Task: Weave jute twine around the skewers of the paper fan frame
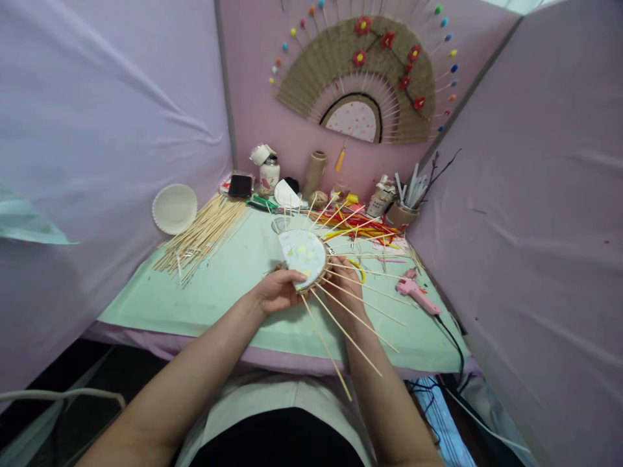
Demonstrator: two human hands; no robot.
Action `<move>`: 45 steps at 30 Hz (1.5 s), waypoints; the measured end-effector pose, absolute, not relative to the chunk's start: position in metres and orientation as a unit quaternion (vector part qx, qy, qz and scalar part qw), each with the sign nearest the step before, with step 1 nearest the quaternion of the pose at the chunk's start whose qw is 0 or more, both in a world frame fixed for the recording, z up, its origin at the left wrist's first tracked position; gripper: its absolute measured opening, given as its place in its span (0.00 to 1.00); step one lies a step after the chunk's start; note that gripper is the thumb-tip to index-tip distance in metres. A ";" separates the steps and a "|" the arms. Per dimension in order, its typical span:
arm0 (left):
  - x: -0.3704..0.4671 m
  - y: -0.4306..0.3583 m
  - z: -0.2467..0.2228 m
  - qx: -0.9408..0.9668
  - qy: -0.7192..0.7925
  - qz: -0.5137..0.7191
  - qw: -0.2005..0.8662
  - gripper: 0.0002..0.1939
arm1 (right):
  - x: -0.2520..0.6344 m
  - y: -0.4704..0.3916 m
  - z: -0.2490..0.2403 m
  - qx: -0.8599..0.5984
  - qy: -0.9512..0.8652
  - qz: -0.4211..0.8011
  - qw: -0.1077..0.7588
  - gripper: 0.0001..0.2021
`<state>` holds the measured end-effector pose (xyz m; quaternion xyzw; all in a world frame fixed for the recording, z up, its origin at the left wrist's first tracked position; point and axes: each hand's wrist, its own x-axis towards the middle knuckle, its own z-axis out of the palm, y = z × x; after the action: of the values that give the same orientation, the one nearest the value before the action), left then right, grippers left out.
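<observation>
A half-round piece (pixel 302 254) covered in pale floral fabric is held up over the middle of the table, with thin wooden sticks fanning out from its curved edge. My left hand (pixel 281 290) grips its lower left end, the thumb lying on the fabric. Behind the sticks, my right hand (pixel 344 285) is closed at the curved right edge, its fingers partly hidden by the sticks. A small part of a dark-and-silver item shows above the right fingers, too small to name.
Loose sticks (pixel 209 233) and a white plate (pixel 174 209) lie left. A pink glue gun (pixel 419 296) with a black cord rests right. Red and yellow stems (pixel 374 227), jars and a twine roll (pixel 315 174) stand behind. A large fan (pixel 335 61) hangs on the back wall.
</observation>
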<state>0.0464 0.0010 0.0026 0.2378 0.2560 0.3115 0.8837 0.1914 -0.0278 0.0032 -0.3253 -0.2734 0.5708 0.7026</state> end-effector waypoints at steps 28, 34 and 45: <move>0.044 0.004 -0.005 0.286 0.222 0.343 0.867 0.27 | 0.192 -0.029 0.002 -0.318 -0.304 0.583 0.683 0.08; 0.043 0.004 -0.004 0.281 0.214 0.343 0.870 0.27 | 0.193 -0.025 -0.001 -0.313 -0.281 0.577 0.700 0.10; 0.046 -0.001 0.008 0.238 0.232 0.373 0.866 0.25 | 0.195 -0.026 0.002 -0.314 -0.286 0.588 0.689 0.08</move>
<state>0.0458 -0.0009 0.0076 0.2380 0.2319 0.3725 0.8665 0.1946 -0.0259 0.0018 -0.3137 -0.2859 0.5878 0.6887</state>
